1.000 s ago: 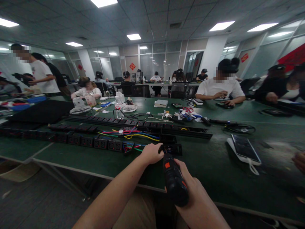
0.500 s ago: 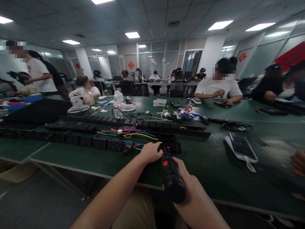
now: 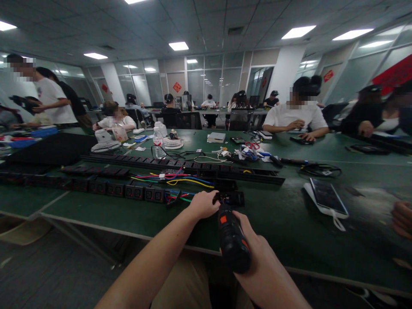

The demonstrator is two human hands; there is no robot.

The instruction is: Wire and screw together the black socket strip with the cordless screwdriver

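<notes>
My right hand (image 3: 257, 249) is wrapped round a black cordless screwdriver (image 3: 232, 240) with orange marks, its front end pointing away from me. The tip meets the open end of the nearest black power strip (image 3: 131, 192), though the bit itself is too small to make out. My left hand (image 3: 203, 204) grips that strip's end, fingers closed by the screwdriver's nose; the fingertips are partly hidden. Coloured wires (image 3: 183, 197) come out of the strip just left of my left hand. Behind lies a second strip part with yellow, red and blue wires (image 3: 189, 180).
A longer black strip (image 3: 180, 164) lies farther back. Beyond it stand a water bottle (image 3: 158, 143) and a heap of cables (image 3: 252, 151). To the right lies a phone (image 3: 328, 198) on a white pouch. A co-worker's hand (image 3: 401, 219) shows at the right edge.
Almost nothing differs. The screwdriver's front end has shifted very slightly; both hands keep their places and grips.
</notes>
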